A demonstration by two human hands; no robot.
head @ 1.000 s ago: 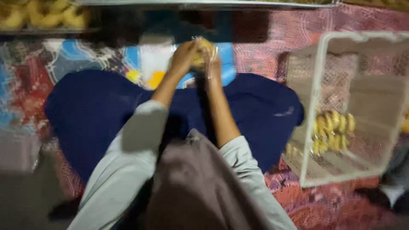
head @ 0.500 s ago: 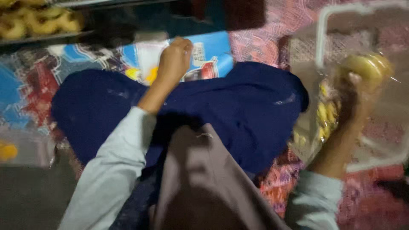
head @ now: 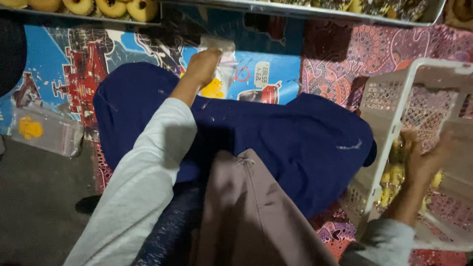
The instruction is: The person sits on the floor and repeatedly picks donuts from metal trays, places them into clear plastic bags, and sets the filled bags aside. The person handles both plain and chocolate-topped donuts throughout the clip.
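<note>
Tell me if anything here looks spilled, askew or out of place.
Mostly tidy. The white plastic lattice basket sits tilted, its rim leaning, while the right hand reaches among the yellow pastries inside. A loose clear plastic bag lies apart on the patterned mat. Nothing looks spilled.

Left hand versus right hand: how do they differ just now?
The left hand reaches forward onto a clear plastic bag on the mat; the right hand is out to the side inside the white basket. The left hand is closed on the bag; the right hand is spread open over the packed yellow pastries. Both wear grey sleeves.
</note>
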